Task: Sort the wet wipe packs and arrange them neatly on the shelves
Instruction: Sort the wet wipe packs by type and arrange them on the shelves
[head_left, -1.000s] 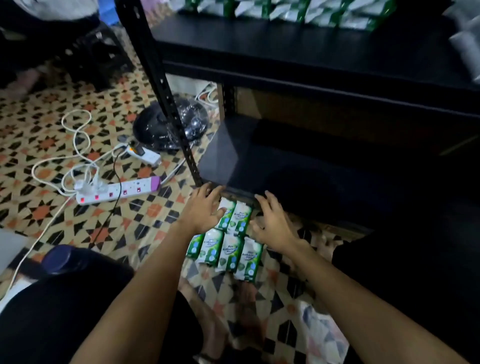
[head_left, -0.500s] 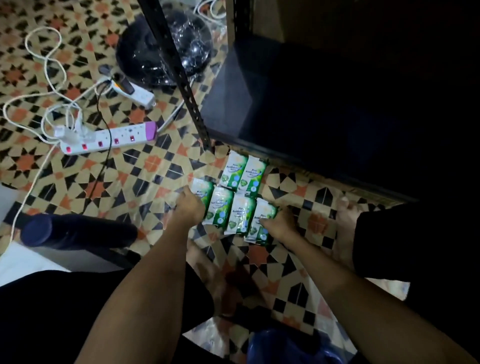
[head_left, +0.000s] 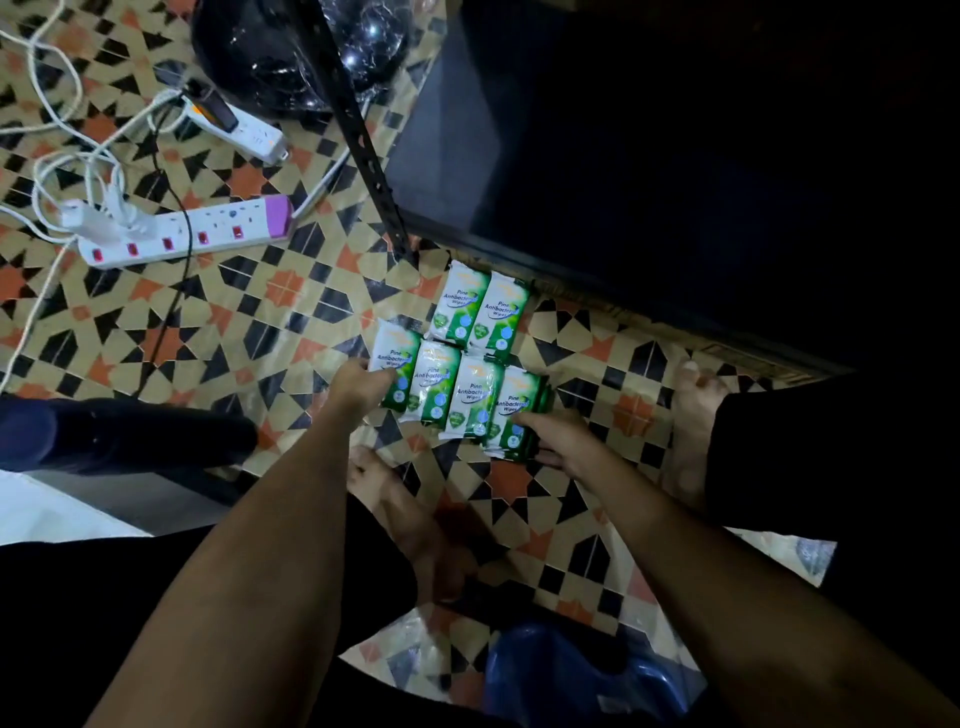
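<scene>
Six wipe packs (head_left: 462, 364) on patterned floor (head_left: 234, 332), left hand (head_left: 358, 384) and right hand (head_left: 561, 434) at the near row's ends.

Dim room, light low. Patterned tile floor (head_left: 171, 332) in tan, black and orange star shapes. Black metal shelf upright (head_left: 363, 140) with punched holes stands on it; dark lower shelf board (head_left: 649, 171) runs to the right, mostly in shadow. White power strip (head_left: 187, 234) with red switches and purple end lies left, white cables (head_left: 57, 156) looped beside it. Shiny black plastic-wrapped object (head_left: 291, 47) at top. Blue stool edge (head_left: 582, 675) at bottom.
</scene>
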